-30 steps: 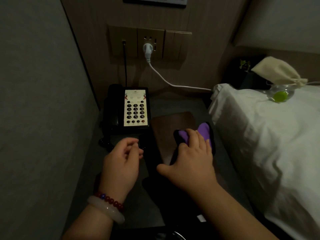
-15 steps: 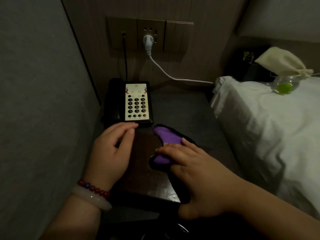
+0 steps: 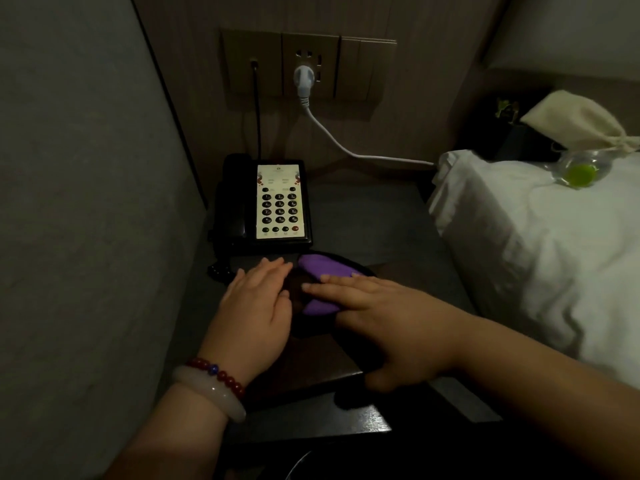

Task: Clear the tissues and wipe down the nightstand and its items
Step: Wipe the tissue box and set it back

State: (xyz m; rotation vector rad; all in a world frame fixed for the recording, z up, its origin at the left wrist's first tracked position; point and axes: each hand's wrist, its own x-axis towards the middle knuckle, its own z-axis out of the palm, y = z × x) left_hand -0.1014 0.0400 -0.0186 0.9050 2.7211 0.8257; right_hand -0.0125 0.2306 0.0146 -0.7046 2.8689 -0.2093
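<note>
A dark nightstand (image 3: 367,220) carries a black telephone (image 3: 280,202) with a white keypad at the back left. In front of it lies a dark brown board (image 3: 311,368). A purple cloth (image 3: 322,268) with a dark edge is spread on the board's far part, just before the phone. My right hand (image 3: 381,317) lies flat on the cloth with fingers stretched to the left, pressing it down. My left hand (image 3: 256,313), with bracelets on the wrist, rests flat on the board's left side, its fingertips close to the phone's front edge. No tissues show.
A grey wall (image 3: 86,237) hems in the left side. A bed with white linen (image 3: 536,254) borders the right, with a green-capped bottle (image 3: 581,174) and a beige pouch (image 3: 575,119) on it. A white plug (image 3: 304,77) and cable run from the sockets behind.
My right hand has slid the purple cloth from the board's right side across to the left, toward the phone. My left hand has flattened onto the board's left side.
</note>
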